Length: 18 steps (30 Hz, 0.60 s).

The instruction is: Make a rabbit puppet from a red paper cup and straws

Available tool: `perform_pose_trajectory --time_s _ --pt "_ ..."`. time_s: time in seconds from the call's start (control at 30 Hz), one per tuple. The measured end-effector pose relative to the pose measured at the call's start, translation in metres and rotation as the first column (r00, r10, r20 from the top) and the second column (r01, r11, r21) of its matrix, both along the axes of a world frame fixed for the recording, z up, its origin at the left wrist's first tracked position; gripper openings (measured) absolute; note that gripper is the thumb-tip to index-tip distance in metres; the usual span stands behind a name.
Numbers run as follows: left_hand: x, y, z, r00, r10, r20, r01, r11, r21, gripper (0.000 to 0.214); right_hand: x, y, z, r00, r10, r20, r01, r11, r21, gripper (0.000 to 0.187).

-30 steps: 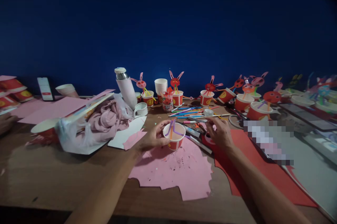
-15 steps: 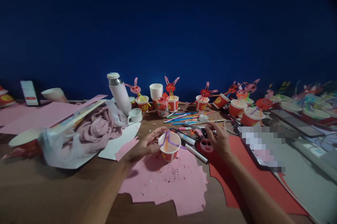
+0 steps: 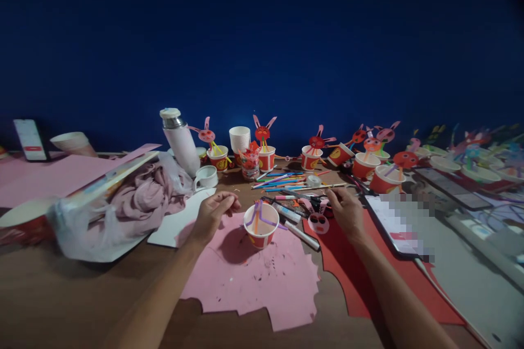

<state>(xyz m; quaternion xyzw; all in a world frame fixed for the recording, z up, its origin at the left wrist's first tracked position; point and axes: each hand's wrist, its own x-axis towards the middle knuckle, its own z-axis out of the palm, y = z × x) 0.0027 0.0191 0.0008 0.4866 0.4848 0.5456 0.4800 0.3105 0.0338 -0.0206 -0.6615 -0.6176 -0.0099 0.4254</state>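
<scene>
A red and white paper cup (image 3: 261,229) stands upright on pink paper (image 3: 249,289), with purple and orange pipe cleaners fixed inside and over its rim. My left hand (image 3: 213,215) hovers to the left of the cup, apart from it, fingers curled in and nothing visible in them. Over the red paper (image 3: 360,283) is my right hand (image 3: 347,215), its fingers bent together; whether anything is between them is hidden. Beside that hand lies a pink rabbit-face cutout (image 3: 318,223) with dark eyes. White markers (image 3: 301,234) lie between the cup and the cutout.
Colored pipe cleaners (image 3: 282,181) and a tape roll (image 3: 314,181) lie behind the cup. Finished rabbit cups (image 3: 267,158) line the back and right. At left are a thermos (image 3: 182,147), a white mug (image 3: 206,177) and a bagged cloth (image 3: 143,190). A phone (image 3: 393,226) lies right.
My left hand has come away from the cup to the left, and its fingers have curled. My right hand has shifted slightly right, uncovering more of the rabbit face. The view has moved a little.
</scene>
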Motion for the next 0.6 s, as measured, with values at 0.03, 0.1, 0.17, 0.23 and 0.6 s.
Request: perform_pose_trajectory --time_s 0.03,0.1,0.17,0.23,0.6 --pt "-0.001 0.001 -0.002 1.0 0.023 -0.002 -0.023 1.0 0.001 0.02 0.001 -0.001 0.004 0.997 -0.022 0.078 0.027 0.997 -0.071 0.038" --pt "-0.004 0.005 -0.006 0.998 0.054 0.013 -0.054 0.998 0.033 0.019 0.004 -0.003 0.011 0.974 -0.016 0.226 0.07 0.97 -0.235 0.039" --pt "-0.006 0.009 -0.01 0.997 0.067 0.041 -0.07 0.996 0.055 0.019 0.009 -0.004 0.018 0.943 0.057 0.329 0.087 0.909 -0.407 0.042" --pt "-0.007 0.011 -0.011 0.996 0.077 0.05 -0.08 0.995 0.056 0.02 0.014 -0.003 0.023 0.923 0.112 0.368 0.103 0.85 -0.517 0.046" --pt "-0.004 0.01 -0.012 0.996 0.078 -0.04 -0.077 0.997 0.014 0.021 0.013 -0.01 0.034 0.928 0.241 0.284 0.025 0.72 -0.693 0.032"
